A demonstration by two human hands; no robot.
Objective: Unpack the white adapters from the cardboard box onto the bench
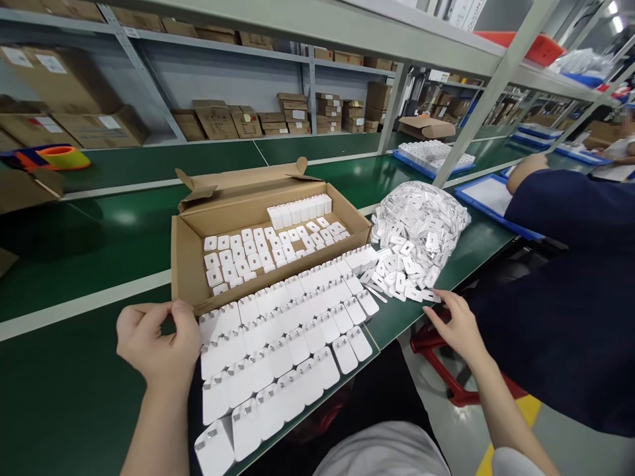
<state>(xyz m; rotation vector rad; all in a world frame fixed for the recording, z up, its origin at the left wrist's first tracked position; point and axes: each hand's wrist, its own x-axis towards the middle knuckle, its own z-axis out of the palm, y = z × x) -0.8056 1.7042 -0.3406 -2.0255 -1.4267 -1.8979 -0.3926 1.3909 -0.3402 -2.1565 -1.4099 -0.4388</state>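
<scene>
Rows of white plug adapters (pixel 297 344) with metal prongs lie on the green bench in front of me. At their left end, my left hand (pixel 161 337) is closed in a pinch beside the front left corner of a cardboard box (pixel 184 268); what the fingertips hold, if anything, is hidden. My right hand (pixel 457 325) has thumb and forefinger apart, the forefinger at the edge of a pile of small flat white plastic pieces (pixel 401 271). More adapters (pixel 300 210) stand inside the open box, many of them showing a slotted white face (pixel 243 254).
A clear plastic bag (pixel 421 211) full of white pieces sits behind the loose pile. At right, a co-worker in a dark blue top (pixel 570 264) is close by, near a blue tray (pixel 489 198). A shelf post (pixel 496 92) rises behind the bag. A red stool (pixel 446 367) stands below the bench.
</scene>
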